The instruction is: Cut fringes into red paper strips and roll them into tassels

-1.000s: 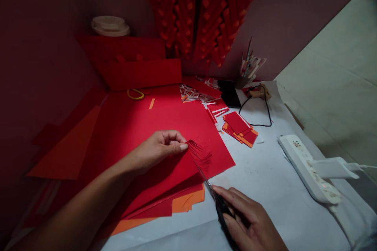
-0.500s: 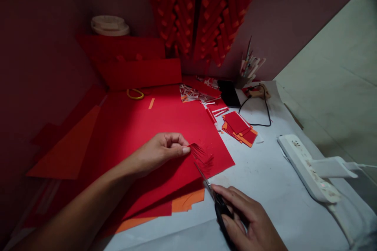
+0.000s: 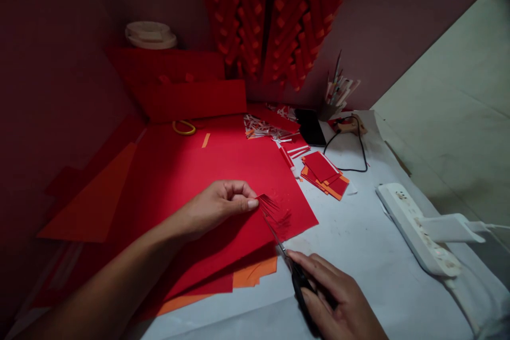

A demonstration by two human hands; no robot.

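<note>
Fringe (image 3: 268,203) of red paper is hanging near the centre of the frame, just over the big red sheet (image 3: 187,170), thin strands fanning toward lower right. Left hand (image 3: 229,202) is coming in from lower left, thumb and forefinger closed in a tight pinch on the paper's near end, no gap showing between them. Right hand (image 3: 337,295), lower right of centre, is gripping the black scissors (image 3: 299,284) by the handles, fingers wrapped round. Blades are pointing up and left, tips sitting close to the lowest strands; whether they are touching paper, and how far they are parting, I cannot tell.

Risks, as judged: a cut running too deep would be severing strands, since little uncut paper is showing past the thumb. A loose pinch would be letting so small a piece twist, giving uneven strips. Left thumb is lying near the blade line, so a slip could be nicking it. Sheet is lying close beneath; a dipping tip could be catching it. Dim light is hiding fine edges, making misjudged cuts likelier.
</note>
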